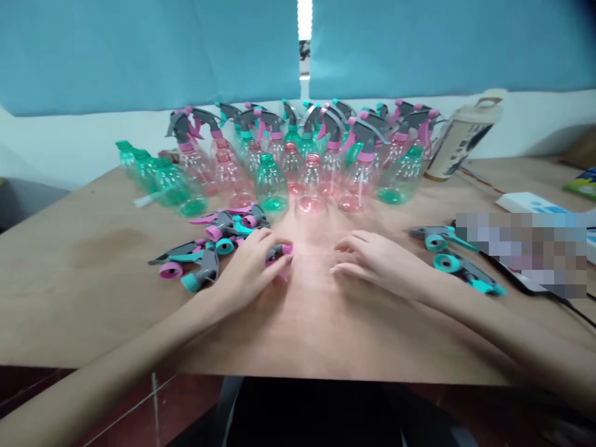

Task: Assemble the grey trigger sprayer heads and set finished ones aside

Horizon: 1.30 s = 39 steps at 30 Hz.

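Observation:
My left hand point(255, 266) is closed around a grey and pink spray head point(287, 249), whose pink collar shows between thumb and fingers. Across from it, my right hand point(367, 257) hovers over the table with curved fingers apart and nothing between them. Loose spray heads point(225, 246) in grey, pink and teal lie in a pile beside my left hand. Past both hands stand open bottles, among them a pink one point(312, 186) and a green one point(271, 186). Behind them are bottles with spray heads fitted point(364, 155).
Two teal and grey spray heads point(447, 263) lie right of my right hand, near a blurred-out device point(526, 254) with cables. A tall cream bottle point(460, 139) stands at the back right. Green bottles point(162, 180) lean together at the left. The table's front edge point(326, 377) runs below my hands.

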Tool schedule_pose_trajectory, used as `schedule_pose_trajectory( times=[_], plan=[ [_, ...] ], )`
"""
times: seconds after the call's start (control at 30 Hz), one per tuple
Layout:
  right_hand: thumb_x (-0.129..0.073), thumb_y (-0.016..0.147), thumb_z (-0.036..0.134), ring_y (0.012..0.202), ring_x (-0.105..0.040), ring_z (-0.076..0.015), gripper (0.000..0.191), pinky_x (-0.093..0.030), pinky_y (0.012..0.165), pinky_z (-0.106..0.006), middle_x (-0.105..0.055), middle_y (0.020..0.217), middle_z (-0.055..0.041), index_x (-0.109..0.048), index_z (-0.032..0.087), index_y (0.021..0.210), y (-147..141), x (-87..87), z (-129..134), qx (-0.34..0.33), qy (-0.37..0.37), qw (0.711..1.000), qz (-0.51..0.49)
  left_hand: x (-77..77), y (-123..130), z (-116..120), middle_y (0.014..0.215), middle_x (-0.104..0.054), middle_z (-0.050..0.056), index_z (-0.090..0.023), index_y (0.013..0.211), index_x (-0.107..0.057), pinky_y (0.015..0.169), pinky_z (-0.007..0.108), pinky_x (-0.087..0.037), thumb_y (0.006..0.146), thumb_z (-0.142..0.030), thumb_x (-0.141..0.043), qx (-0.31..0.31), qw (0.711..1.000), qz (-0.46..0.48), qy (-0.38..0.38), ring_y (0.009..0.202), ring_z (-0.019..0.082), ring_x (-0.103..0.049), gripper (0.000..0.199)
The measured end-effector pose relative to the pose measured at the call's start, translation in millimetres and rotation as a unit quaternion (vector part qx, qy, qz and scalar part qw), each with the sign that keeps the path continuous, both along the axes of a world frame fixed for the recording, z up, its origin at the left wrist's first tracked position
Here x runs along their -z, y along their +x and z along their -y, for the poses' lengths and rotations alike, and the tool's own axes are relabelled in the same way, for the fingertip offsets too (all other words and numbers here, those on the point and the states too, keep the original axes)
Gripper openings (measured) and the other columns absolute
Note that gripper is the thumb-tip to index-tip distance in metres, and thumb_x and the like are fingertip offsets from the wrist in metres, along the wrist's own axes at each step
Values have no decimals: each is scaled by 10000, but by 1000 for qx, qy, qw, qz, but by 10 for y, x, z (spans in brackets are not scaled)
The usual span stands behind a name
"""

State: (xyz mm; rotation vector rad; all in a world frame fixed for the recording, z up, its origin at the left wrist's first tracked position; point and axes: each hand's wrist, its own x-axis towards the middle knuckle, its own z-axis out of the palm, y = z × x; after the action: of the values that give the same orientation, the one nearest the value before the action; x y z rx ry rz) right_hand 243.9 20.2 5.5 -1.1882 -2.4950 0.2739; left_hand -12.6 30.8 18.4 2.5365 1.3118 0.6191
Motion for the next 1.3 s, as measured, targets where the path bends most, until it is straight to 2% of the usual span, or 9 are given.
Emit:
schedule_pose_trajectory(
  times=[0.13, 0.27, 0.37, 0.47, 0.63, 0.77, 0.97, 1.17, 1.3],
  plan=[
    [-488, 884, 495, 754, -618, -183, 443, -472, 658, -313, -658, 898, -68, -501, 152, 1163, -434, 59, -221, -32, -78, 993, -78, 49, -62, -208, 1072, -577, 111, -139, 1046, -624, 863, 424, -430, 783, -295, -648, 41, 996, -78, 0, 1020, 283, -503, 306],
    [-493, 889, 472, 653, -580, -131, 432, -447, 614, -263, -637, 789, -25, -474, 133, 1156, -668, 24, -375, -42, -78, 988, -128, 35, -38, -284, 925, -616, 75, -156, 784, -663, 796, 396, -438, 808, -241, -612, 63, 993, -96, -8, 913, 263, -524, 102],
    [-523, 874, 465, 647, -565, -119, 376, -428, 581, -242, -632, 771, -15, -518, 150, 1078, -723, -173, -446, -44, -52, 983, -170, -5, -65, -148, 1027, -595, 86, -151, 910, -629, 831, 390, -438, 852, -205, -566, 43, 997, -59, 3, 969, 252, -516, 101],
    [-540, 868, 445, 675, -569, -119, 293, -419, 577, -234, -643, 780, -15, -593, 167, 945, -734, -467, -456, -50, -42, 982, -177, 1, -146, 45, 1088, -598, 61, -182, 1068, -559, 880, 359, -433, 887, -265, -560, 14, 995, 93, 18, 1022, 215, -536, 199],
    [-581, 853, 362, 596, -529, -91, 165, -388, 521, -213, -634, 710, 31, -643, 210, 845, -755, -780, -339, -81, -81, 990, -83, 117, -234, 182, 1012, -659, 58, -172, 1000, -587, 854, 368, -443, 796, -263, -692, 4, 978, 190, 83, 957, 216, -563, 248],
    [-565, 867, 352, 553, -516, -79, 150, -370, 484, -202, -620, 675, 50, -642, 230, 825, -780, -798, -226, -107, -79, 990, -42, 153, -233, 173, 951, -676, 56, -169, 980, -603, 785, 348, -459, 779, -225, -709, -5, 970, 221, 102, 875, 200, -562, 234],
    [-503, 898, 392, 518, -527, -104, 235, -350, 450, -238, -621, 657, 28, -619, 231, 773, -747, -736, -118, -129, -70, 988, 39, 166, -242, 182, 942, -663, 55, -177, 1031, -602, 759, 342, -468, 758, -159, -703, 22, 967, 241, 75, 844, 195, -575, 291],
    [-547, 859, 440, 610, -610, -186, 260, -423, 507, -305, -687, 757, -19, -649, 260, 1015, -682, -609, 46, -123, -30, 990, 57, 216, -217, 182, 835, -648, 41, -147, 1016, -627, 649, 282, -468, 754, -156, -694, -1, 965, 255, 56, 726, 156, -573, 270],
    [-508, 888, 446, 553, -583, -163, 322, -390, 485, -290, -654, 685, 15, -591, 247, 1126, -692, -642, 112, -126, -48, 985, 105, 257, -178, 197, 850, -651, 26, -152, 1009, -609, 583, 224, -475, 754, -139, -690, -5, 953, 299, 38, 666, 117, -581, 268]
  ],
)
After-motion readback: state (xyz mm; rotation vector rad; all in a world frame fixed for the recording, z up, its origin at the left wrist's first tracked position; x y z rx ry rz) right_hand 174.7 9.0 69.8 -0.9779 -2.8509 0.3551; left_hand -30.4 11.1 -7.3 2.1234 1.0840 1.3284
